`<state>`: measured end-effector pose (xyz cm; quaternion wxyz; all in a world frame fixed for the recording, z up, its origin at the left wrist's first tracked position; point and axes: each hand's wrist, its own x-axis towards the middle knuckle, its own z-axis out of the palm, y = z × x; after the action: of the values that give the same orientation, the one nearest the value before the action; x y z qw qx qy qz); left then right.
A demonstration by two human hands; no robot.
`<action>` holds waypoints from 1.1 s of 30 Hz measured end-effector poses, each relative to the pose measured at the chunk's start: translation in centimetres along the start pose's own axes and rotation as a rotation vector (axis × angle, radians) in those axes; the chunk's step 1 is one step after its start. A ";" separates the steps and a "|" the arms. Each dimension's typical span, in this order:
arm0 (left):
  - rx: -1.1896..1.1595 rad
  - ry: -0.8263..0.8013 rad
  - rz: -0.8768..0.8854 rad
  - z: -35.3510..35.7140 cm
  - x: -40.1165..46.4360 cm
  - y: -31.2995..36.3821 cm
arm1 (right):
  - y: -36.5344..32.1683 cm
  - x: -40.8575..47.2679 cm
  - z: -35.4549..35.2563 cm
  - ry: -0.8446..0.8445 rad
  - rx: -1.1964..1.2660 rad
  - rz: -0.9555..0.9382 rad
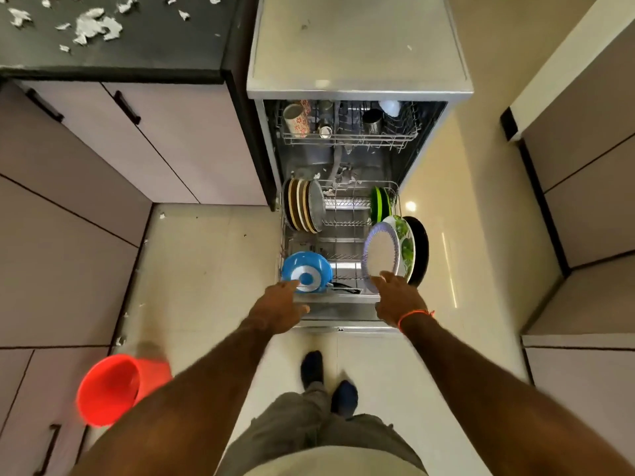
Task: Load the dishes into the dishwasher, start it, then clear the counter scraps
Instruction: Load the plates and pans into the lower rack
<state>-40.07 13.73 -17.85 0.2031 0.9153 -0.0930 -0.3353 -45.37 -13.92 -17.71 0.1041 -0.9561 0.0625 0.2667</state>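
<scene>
Upper left of frame: paper scraps (pixel 92 25) scattered on counter (pixel 154 46). Lower left: red bucket (pixel 110 389). Centre: left hand (pixel 280 309) laid on blue bowl (pixel 307 271), fingers straight; lower rack (pixel 343 231) pulled out. Right hand (pixel 395 300) touching patterned plate (pixel 380 256), fingers relaxed.

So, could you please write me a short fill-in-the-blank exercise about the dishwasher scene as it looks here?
1. The bowl at the front left of the lower rack is ____ in colour.
2. The torn white scraps lie on the dark ____.
3. The bucket on the floor by the cabinets is ____.
4. The right hand reaches toward the patterned ____ standing at the rack's front right.

Missing words: blue; counter; red; plate
</scene>
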 end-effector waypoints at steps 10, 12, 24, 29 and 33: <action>0.182 -0.030 0.091 12.1 16.9 -4.2 | 5.6 15.5 13.7 -0.030 0.040 -0.043; 0.247 -0.019 0.123 15.5 20.9 -5.6 | 6.9 19.1 17.9 -0.051 0.022 -0.071; 0.652 0.068 0.260 26.4 31.8 -11.3 | 10.4 26.6 28.2 0.015 -0.028 -0.213; 0.585 0.183 0.262 24.2 34.9 -10.6 | 10.4 30.0 26.2 0.067 -0.073 -0.217; 0.509 0.270 0.255 21.6 39.8 -9.3 | 10.3 34.7 23.3 0.171 -0.123 -0.179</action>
<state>-23.71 3.26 -59.81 0.0182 0.9539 -0.2601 -0.1485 -29.29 -20.76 -57.04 0.0629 -0.9817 -0.0310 0.1772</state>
